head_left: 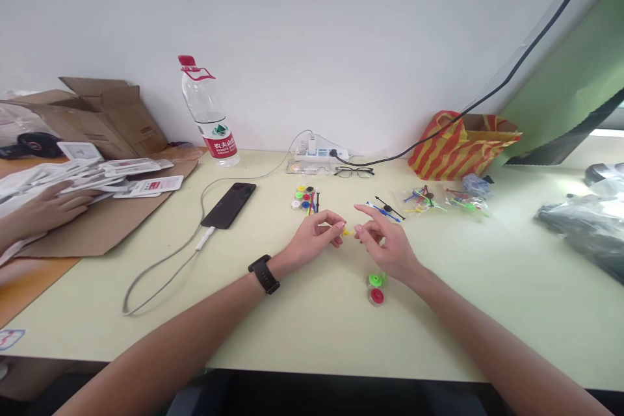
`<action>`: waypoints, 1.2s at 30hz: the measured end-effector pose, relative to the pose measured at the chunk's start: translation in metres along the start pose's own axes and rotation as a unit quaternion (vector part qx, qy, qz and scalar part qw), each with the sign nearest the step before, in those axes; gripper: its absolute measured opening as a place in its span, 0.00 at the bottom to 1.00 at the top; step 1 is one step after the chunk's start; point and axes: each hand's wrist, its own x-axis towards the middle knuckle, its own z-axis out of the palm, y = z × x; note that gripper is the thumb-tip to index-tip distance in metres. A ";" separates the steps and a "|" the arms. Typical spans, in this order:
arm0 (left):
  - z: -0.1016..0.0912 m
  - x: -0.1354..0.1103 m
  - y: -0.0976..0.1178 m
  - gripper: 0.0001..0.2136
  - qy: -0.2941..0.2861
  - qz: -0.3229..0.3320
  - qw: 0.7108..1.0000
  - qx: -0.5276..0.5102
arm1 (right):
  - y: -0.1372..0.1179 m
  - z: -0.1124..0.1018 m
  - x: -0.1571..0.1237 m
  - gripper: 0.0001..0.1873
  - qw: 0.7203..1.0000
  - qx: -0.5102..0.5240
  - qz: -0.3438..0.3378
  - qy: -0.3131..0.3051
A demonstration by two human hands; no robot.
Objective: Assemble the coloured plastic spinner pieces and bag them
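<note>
Between the fingertips of my left hand (316, 238) is a small yellow plastic piece (347, 232), pinched by thumb and index finger. My right hand (389, 247) is close beside it, index finger stretched out, thumb and other fingers curled together. Whatever those curled fingers hold is too small to make out. Below my right hand sit green round discs (375, 280) and a red one (377, 297). Just beyond it lie blue and black thin plastic sticks (387, 208). Past my left hand is a group of small coloured discs (299, 195) beside several thin sticks (312, 203).
A phone (229, 205) on a charging cable lies left, near a large water bottle (209, 110). Along the wall are a power strip (319, 153), glasses (354, 171) and a striped bag (461, 149). Bagged parts (422, 199) lie right. Another person's hand (53, 208) rests on white tags at far left.
</note>
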 end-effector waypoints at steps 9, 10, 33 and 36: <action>-0.002 -0.002 0.003 0.16 0.000 -0.005 1.000 0.008 | -0.006 0.001 -0.003 0.24 0.999 -0.007 -0.030 -0.037; -0.002 -0.002 0.003 0.16 0.000 -0.010 1.000 0.008 | -0.006 0.001 -0.004 0.23 0.999 -0.011 -0.033 -0.039; -0.003 0.002 -0.007 0.16 -0.038 -0.027 0.999 0.012 | -0.008 -0.005 -0.003 0.18 0.988 -0.061 -0.049 -0.130; -0.003 0.002 -0.007 0.17 -0.040 -0.029 0.999 0.014 | -0.008 -0.005 -0.003 0.18 0.988 -0.068 -0.053 -0.129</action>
